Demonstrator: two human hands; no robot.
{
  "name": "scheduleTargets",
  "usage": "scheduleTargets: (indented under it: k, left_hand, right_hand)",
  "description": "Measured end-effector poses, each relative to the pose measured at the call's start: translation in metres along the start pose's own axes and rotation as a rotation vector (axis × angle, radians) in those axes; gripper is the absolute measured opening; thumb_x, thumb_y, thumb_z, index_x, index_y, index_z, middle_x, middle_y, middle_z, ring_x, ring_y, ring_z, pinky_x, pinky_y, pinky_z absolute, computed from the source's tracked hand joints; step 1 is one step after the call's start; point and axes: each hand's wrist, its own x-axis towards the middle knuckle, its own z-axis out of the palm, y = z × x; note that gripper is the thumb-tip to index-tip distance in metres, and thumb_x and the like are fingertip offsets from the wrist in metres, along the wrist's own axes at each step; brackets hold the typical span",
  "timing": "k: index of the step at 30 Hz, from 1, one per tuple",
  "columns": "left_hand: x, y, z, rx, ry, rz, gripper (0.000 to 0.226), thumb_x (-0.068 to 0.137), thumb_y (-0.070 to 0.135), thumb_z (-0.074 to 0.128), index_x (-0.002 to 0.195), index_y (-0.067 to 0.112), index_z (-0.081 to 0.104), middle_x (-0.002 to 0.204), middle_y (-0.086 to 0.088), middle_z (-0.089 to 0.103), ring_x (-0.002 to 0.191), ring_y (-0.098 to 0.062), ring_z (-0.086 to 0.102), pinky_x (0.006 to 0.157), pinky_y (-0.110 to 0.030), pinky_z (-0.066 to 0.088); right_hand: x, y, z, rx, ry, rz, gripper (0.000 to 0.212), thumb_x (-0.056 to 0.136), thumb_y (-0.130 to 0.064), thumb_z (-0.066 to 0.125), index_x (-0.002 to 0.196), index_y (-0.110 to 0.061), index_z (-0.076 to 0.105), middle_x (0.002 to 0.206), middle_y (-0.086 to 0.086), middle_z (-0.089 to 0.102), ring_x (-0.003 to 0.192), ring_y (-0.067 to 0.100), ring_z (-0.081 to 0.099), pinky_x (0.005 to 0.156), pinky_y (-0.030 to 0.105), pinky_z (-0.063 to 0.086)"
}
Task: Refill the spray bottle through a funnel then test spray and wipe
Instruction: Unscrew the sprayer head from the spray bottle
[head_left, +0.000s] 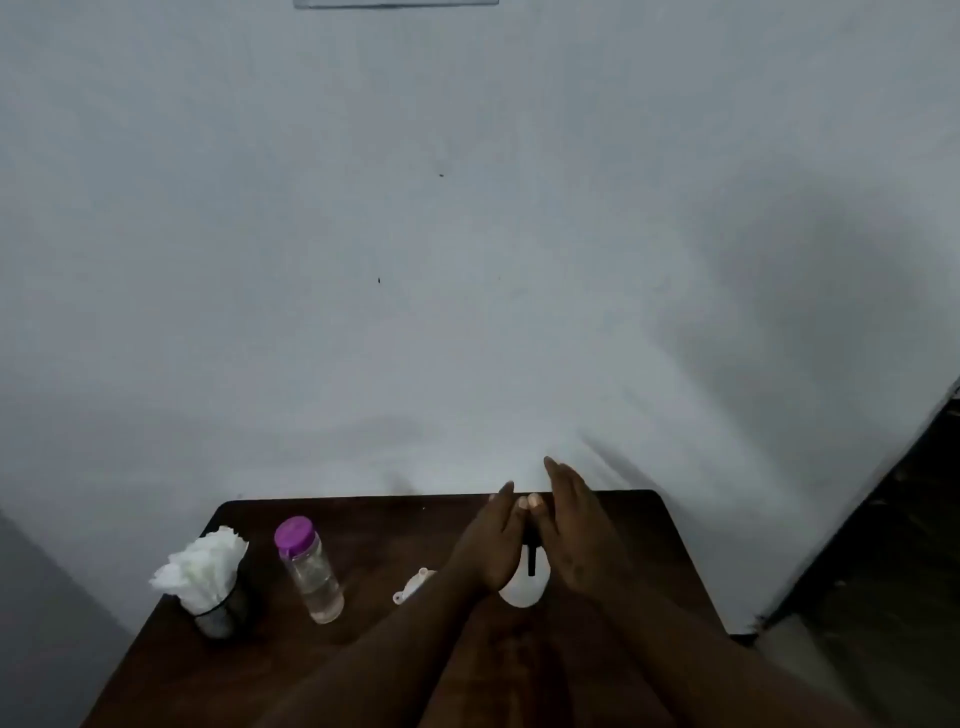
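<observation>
STEP: judged as opening the sprayer head | left hand (488, 551), right hand (576, 540): fingers straight, flanking the spray bottle (522, 592) right of centre on the tabletop (374, 525), thumbs meeting above | ADVICE: keep body upright, twist the head gently | funnel (413, 590) just left

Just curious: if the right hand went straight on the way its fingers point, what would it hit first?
Probably the white wall. The right hand points past the far edge of the table, and nothing shows in between, though depth is hard to judge.
</observation>
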Motion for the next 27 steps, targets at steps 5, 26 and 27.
scheduleTargets:
  k: [5,26,27]
  left_hand:
    - [0.010,-0.029,0.020,-0.260,0.001,-0.162,0.062,0.099,0.057,0.040,0.150,0.023,0.045,0.153,0.003,0.048,0.141,-0.011,0.043,0.121,-0.040,0.032]
    - [-0.025,-0.055,0.012,-0.133,-0.076,0.009,0.054,0.090,-0.001,0.051,0.139,0.021,0.055,0.137,0.005,0.059,0.129,-0.008,0.051,0.109,-0.027,0.040]
    - [-0.030,-0.058,0.011,-0.138,-0.076,0.023,0.054,0.090,-0.002,0.051,0.138,0.021,0.055,0.136,0.006,0.060,0.128,-0.006,0.052,0.109,-0.026,0.040]
  right_hand:
    - [-0.002,0.006,0.025,0.134,-0.115,0.135,0.050,0.106,-0.037,0.038,0.152,-0.016,0.037,0.152,0.004,0.044,0.139,0.017,0.042,0.108,0.016,0.027]
    - [-0.012,-0.010,0.029,0.003,-0.226,0.202,0.031,0.094,-0.024,0.064,0.124,-0.018,0.061,0.112,0.005,0.071,0.103,0.024,0.066,0.082,0.034,0.052]
    - [-0.016,-0.011,0.029,0.014,-0.232,0.192,0.030,0.093,-0.024,0.064,0.123,-0.018,0.061,0.111,0.004,0.071,0.101,0.024,0.066,0.081,0.034,0.053]
